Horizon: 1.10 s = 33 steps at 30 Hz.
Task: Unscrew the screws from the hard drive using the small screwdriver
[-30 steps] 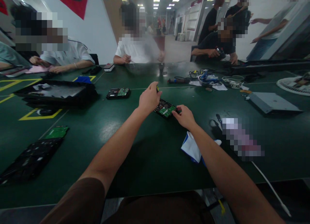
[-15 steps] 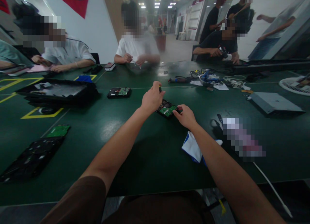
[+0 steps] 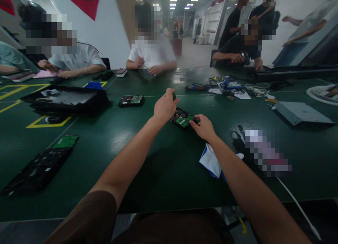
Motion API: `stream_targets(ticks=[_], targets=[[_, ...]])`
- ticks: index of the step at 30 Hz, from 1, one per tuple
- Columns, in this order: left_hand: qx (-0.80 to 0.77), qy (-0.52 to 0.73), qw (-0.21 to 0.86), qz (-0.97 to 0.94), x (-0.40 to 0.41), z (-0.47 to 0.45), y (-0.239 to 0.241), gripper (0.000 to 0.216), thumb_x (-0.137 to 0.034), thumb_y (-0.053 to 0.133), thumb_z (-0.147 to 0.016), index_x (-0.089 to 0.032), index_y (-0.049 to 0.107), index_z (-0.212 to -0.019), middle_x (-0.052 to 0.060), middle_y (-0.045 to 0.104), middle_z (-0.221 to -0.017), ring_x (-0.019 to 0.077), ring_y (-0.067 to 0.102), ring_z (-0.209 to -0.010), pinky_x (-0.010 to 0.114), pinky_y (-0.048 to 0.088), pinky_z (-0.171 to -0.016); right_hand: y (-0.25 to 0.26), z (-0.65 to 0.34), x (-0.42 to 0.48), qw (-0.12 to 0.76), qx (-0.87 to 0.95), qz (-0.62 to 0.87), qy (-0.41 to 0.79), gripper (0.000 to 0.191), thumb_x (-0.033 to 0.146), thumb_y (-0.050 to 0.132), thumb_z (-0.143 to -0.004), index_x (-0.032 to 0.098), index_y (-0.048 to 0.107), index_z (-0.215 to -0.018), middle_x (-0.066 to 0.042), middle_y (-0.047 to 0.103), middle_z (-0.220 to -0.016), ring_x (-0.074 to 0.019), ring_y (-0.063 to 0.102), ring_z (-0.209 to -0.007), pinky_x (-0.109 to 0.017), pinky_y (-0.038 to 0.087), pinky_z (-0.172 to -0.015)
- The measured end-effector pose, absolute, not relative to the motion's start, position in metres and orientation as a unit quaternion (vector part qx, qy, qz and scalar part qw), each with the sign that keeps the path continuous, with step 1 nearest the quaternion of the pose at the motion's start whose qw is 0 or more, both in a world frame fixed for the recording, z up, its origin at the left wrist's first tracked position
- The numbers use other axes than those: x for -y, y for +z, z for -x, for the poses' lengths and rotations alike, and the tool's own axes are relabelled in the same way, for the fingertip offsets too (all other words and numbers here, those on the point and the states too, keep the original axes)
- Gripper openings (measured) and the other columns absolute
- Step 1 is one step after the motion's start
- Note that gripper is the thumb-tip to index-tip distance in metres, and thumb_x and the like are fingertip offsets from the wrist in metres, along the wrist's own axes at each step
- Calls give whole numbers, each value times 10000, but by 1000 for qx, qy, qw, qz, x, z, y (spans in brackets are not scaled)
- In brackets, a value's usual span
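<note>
A hard drive (image 3: 182,118) with a green circuit board facing up lies on the dark green table (image 3: 163,166) ahead of me. My left hand (image 3: 164,107) is closed around a small dark tool handle, a screwdriver (image 3: 174,96), held upright over the drive's far left corner. My right hand (image 3: 204,127) grips the drive's near right edge, fingers curled on it. A white and blue cloth (image 3: 210,161) lies just under my right forearm.
A second hard drive (image 3: 131,100) lies further left. A black tray (image 3: 64,100) and a dark flat panel with a green board (image 3: 39,168) sit to the left. Cables and tools (image 3: 227,86) and a grey box (image 3: 299,112) lie to the right. Several people sit across the table.
Both hands stay on the drive and the tool; my left hand has turned slightly at the wrist. The view has shifted a little.
</note>
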State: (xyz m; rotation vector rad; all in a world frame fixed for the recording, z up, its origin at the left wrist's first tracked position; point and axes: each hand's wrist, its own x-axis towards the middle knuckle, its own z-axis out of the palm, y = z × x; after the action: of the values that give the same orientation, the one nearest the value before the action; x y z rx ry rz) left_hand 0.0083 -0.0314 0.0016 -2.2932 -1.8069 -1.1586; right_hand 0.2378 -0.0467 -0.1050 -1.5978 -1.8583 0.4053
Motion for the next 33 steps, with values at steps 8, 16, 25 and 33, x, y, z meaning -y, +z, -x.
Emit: stream_targets(ticks=[8, 16, 25, 33], targets=[[529, -422, -50, 735, 35, -12, 3, 376, -323, 651, -988, -208, 465, -1295, 118, 749, -1141, 268, 740, -1043, 420, 556, -949, -101, -236, 49, 321, 705, 612, 156, 445, 492, 681, -932, 202, 632, -1265, -119, 691, -1199, -207, 679, -797, -395, 545, -794], [480, -414, -29, 772, 34, -7, 5, 207, -281, 577, -1010, -197, 624, -1194, 105, 721, -1100, 237, 695, -983, 404, 554, -934, -101, -235, 49, 326, 705, 611, 152, 427, 480, 679, -931, 199, 637, -1250, -126, 698, -1201, -213, 683, -783, -411, 552, -806], [444, -398, -26, 803, 33, -7, 9, 440, -150, 495, -999, -205, 626, -1416, 123, 649, -1299, 244, 635, -1189, 407, 520, -1055, -105, -235, 47, 334, 707, 607, 142, 418, 466, 679, -927, 189, 640, -1237, -117, 703, -1154, -208, 671, -770, -406, 551, -813], [429, -414, -20, 803, 34, -8, 8, 379, -157, 482, -1009, -161, 625, -1360, 138, 684, -1335, 249, 653, -1222, 406, 511, -1069, -98, -233, 53, 346, 727, 578, 132, 330, 404, 644, -960, 239, 707, -1239, -108, 639, -1215, -171, 646, -739, -402, 567, -835]])
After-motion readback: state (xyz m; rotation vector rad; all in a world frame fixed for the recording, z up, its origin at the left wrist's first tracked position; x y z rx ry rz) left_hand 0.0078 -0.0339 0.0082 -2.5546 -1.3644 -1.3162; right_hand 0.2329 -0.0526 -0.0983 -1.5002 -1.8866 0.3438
